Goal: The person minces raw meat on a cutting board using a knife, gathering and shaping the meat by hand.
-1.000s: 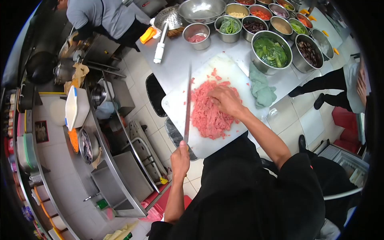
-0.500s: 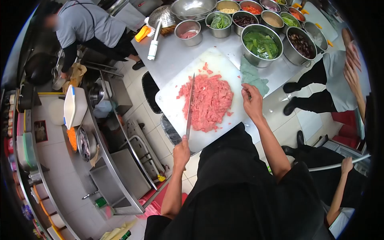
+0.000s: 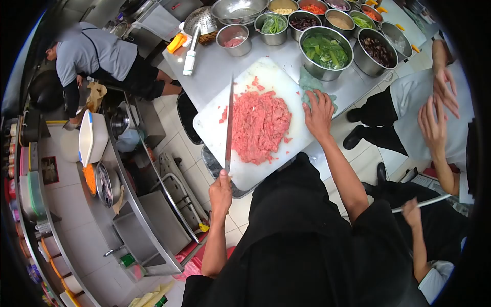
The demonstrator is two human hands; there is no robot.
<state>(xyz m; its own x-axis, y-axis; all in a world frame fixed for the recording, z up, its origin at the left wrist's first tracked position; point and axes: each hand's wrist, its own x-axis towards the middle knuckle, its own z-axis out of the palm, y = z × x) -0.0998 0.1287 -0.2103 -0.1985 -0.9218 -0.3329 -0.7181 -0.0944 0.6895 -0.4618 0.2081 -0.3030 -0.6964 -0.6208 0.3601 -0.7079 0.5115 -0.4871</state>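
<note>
My left hand [image 3: 220, 193] is wrapped round the handle of a long kitchen knife [image 3: 229, 123]. The blade points away from me along the left side of a heap of chopped raw meat [image 3: 261, 128]. Under the meat lies a white cutting board [image 3: 207, 125], set at a slant on the metal table. My right hand [image 3: 319, 113] rests on a green cloth [image 3: 309, 82] at the board's right edge. Its fingers are spread out over the cloth, and whether they pinch it is hard to see. Small meat scraps lie around the heap.
Behind the board stand a pot of leafy greens [image 3: 327, 51], a pot of dark pieces [image 3: 377, 51], a small pot of meat [image 3: 233, 40] and a strainer [image 3: 200, 23]. One person [image 3: 97, 56] bends at the left counter. Other people stand at the right.
My left hand has drawn the knife leftward, off the meat's middle to its left edge. My right hand has gone from hovering beside the board onto the green cloth.
</note>
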